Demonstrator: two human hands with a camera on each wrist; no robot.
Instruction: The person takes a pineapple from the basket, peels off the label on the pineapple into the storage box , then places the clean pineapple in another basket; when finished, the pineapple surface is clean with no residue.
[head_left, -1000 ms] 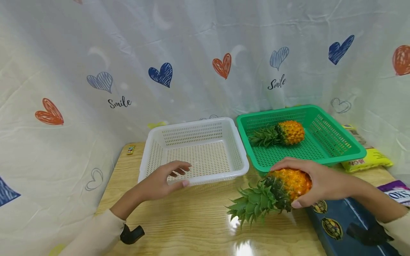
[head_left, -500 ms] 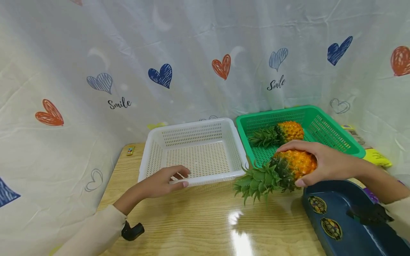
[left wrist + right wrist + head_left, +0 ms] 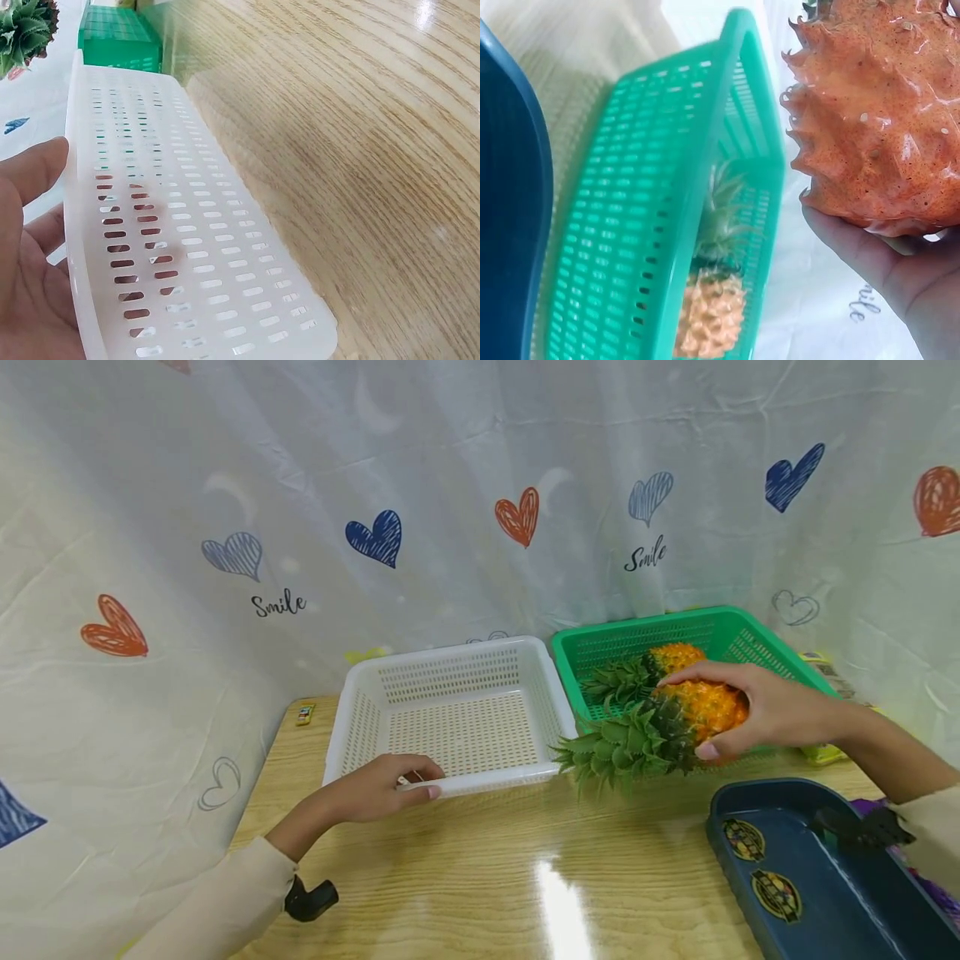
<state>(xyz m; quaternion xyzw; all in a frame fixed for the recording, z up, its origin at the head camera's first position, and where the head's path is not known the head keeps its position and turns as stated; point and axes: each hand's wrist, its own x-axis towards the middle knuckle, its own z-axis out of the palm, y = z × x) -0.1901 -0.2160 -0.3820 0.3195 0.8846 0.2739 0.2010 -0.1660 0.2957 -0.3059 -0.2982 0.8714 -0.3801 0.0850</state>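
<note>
My right hand (image 3: 783,710) holds a pineapple (image 3: 708,708) by its orange body, over the near side of the green basket (image 3: 637,628). The green leaf crown points left. Another pineapple (image 3: 677,655) lies in that basket, partly hidden behind the held one. In the right wrist view the held pineapple (image 3: 885,112) is apart from the green basket (image 3: 682,187). My left hand (image 3: 375,789) grips the near rim of the white basket (image 3: 465,731), fingers inside and thumb outside. Through the slots of the white basket (image 3: 217,225), fingers show in the left wrist view.
A dark blue tray (image 3: 810,860) with round stickers stands at the front right of the wooden table (image 3: 480,877). Beside the green basket lies a yellow packet (image 3: 821,753). A small yellow item (image 3: 304,714) sits at the far left. A curtain (image 3: 450,460) with hearts hangs behind.
My right hand has lifted the pineapple up and away from the blue tray to the green basket. My left hand has settled onto the white basket's rim.
</note>
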